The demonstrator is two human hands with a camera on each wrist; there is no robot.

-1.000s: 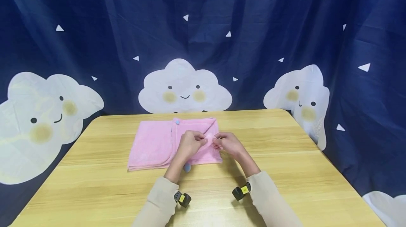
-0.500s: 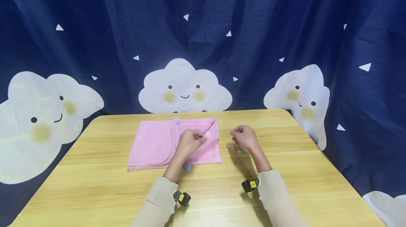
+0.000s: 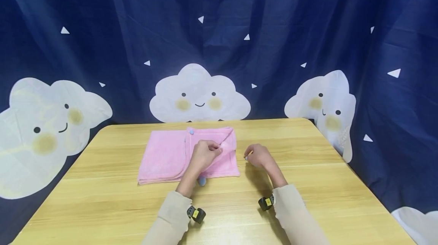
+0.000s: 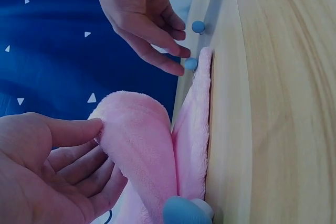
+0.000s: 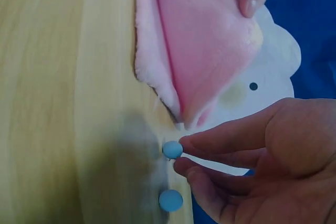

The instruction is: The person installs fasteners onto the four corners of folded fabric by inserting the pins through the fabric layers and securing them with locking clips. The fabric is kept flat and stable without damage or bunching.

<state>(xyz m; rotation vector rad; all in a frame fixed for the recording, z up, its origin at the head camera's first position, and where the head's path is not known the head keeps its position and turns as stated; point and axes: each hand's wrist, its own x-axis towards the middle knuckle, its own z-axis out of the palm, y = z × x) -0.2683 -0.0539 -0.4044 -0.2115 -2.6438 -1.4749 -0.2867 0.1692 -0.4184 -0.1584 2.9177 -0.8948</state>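
The left hand (image 3: 204,154) pinches a lifted flap of the pink towel (image 3: 167,157), which lies folded on the table (image 3: 102,199). The right hand (image 3: 257,156) pinches the nearer of 2 small blue balls (image 5: 172,149) just beside the towel's right edge. Judged from here, keep the flap held high and open, and grip the ball lightly with the fingertips so it cannot roll away.

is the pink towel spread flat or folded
Folded: the pink towel lies in layers on the table, and the left hand pinches up one flap.
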